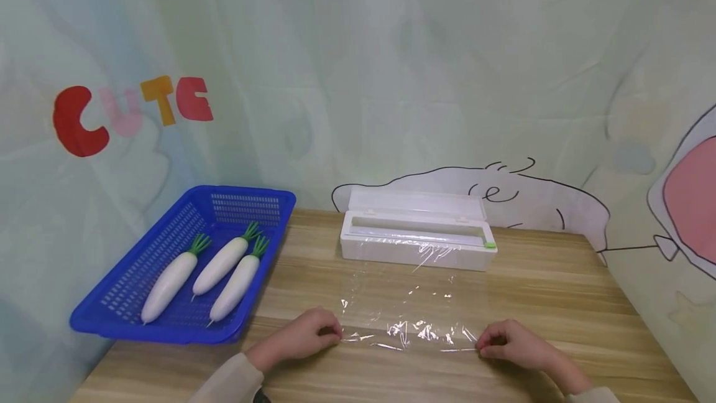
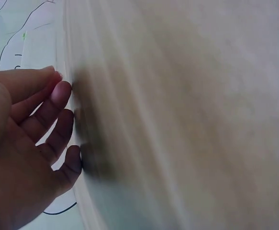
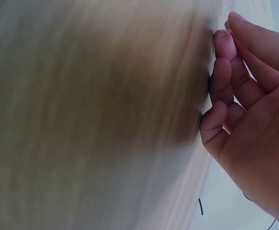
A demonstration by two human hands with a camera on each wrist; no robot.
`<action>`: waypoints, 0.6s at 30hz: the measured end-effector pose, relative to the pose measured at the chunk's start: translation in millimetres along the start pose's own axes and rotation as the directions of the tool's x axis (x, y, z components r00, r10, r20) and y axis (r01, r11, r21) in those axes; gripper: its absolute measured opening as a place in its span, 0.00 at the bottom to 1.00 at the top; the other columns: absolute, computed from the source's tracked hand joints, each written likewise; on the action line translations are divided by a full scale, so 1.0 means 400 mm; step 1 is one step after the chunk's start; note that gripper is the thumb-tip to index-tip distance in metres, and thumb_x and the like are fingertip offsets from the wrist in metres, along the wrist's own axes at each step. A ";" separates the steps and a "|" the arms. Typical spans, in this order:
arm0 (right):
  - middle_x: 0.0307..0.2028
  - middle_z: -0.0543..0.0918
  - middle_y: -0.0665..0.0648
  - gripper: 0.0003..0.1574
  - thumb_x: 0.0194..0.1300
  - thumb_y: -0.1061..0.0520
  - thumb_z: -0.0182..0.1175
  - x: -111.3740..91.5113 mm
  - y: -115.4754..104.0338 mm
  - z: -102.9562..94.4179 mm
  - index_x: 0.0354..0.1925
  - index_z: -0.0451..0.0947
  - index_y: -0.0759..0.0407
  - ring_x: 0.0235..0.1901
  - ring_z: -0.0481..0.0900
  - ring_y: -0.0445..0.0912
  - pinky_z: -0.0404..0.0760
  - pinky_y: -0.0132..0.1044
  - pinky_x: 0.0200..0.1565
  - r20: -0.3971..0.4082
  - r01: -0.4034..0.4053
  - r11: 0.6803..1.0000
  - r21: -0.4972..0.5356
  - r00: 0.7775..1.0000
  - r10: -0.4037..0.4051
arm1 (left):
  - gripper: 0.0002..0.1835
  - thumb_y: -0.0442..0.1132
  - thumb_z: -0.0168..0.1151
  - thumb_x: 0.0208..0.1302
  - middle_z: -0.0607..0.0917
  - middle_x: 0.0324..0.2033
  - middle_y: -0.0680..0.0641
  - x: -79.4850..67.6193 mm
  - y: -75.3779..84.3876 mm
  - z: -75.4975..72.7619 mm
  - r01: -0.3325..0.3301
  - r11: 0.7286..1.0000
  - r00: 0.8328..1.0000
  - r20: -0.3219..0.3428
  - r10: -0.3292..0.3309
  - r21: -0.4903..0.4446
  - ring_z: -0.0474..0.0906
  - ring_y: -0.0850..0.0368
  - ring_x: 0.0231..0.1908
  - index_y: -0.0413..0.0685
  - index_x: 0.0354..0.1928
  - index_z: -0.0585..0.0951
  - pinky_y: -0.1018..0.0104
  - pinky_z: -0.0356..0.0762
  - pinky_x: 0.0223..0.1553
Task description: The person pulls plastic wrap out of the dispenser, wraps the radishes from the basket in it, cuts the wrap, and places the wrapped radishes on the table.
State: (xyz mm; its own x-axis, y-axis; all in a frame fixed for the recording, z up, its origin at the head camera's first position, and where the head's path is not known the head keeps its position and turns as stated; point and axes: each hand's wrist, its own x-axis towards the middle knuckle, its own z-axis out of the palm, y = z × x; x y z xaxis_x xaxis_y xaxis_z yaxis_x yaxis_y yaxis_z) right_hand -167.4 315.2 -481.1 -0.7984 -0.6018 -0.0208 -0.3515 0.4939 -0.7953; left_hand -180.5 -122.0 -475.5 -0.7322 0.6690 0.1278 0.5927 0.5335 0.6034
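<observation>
The left hand (image 1: 309, 333) and right hand (image 1: 514, 347), low at the table (image 1: 548, 285), pinch corners of plastic film (image 1: 414, 303) (transparent, shiny, wrinkled).

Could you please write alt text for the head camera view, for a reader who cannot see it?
A person's left hand and right hand pinch the near corners of clear film stretched from an open white box across a wooden table. At left, a blue basket holds three white radishes with green tops; behind, a pale backdrop shows the word CUTE.
</observation>
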 end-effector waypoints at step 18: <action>0.33 0.85 0.46 0.06 0.60 0.57 0.65 -0.006 -0.005 0.005 0.34 0.83 0.59 0.35 0.75 0.29 0.75 0.30 0.38 -0.013 -0.032 0.998 -0.046 0.999 0.031 | 0.10 0.38 0.58 0.67 0.81 0.29 0.51 0.002 0.084 -0.086 0.187 0.938 0.981 0.003 -0.195 -0.291 0.74 0.65 0.29 0.37 0.42 0.81 0.70 0.74 0.32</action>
State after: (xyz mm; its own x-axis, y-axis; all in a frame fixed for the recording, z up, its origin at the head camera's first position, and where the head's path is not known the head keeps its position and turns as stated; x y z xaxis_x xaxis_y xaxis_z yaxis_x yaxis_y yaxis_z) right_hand -163.6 314.5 -480.7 -0.8155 -0.5776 -0.0374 -0.3483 0.5414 -0.7653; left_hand -172.8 -121.4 -427.9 -0.8324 0.5541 0.0052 0.3214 0.4751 0.8192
